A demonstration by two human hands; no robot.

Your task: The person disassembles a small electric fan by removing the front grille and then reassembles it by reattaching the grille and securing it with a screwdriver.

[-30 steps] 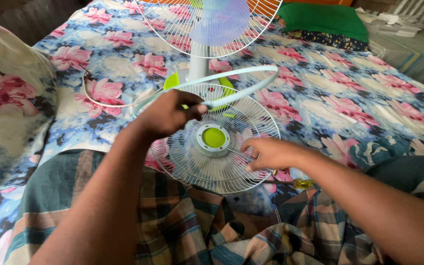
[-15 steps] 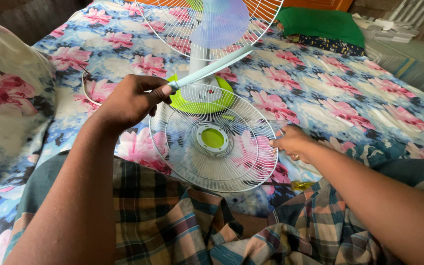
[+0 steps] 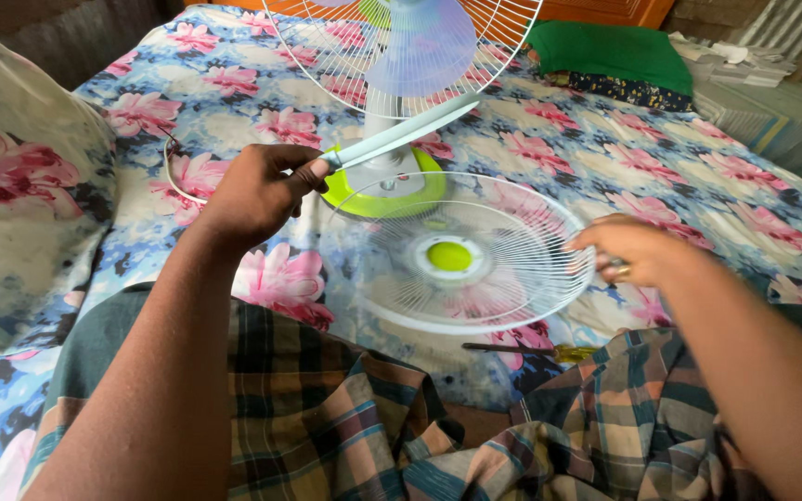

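My left hand [image 3: 257,190] grips one end of a pale blue plastic rim band [image 3: 399,136], lifted above the bed. My right hand [image 3: 628,249] holds the right edge of a round white wire fan guard [image 3: 457,252] with a green centre cap; the guard is held nearly flat over my lap and looks motion-blurred. Behind it stands a table fan [image 3: 401,56] on a green and white base [image 3: 384,186], with its rear wire guard and pale blades in place.
A screwdriver with a yellow handle [image 3: 549,352] lies on the floral bedsheet [image 3: 661,167] by my checked cloth-covered legs. A white cable [image 3: 174,176] loops at left. A floral pillow [image 3: 20,204] sits far left, green cloth [image 3: 610,51] at the back.
The front guard has come away from the band and moved right and lower with my right hand. My left hand pulled the band up and left, clear of the guard.
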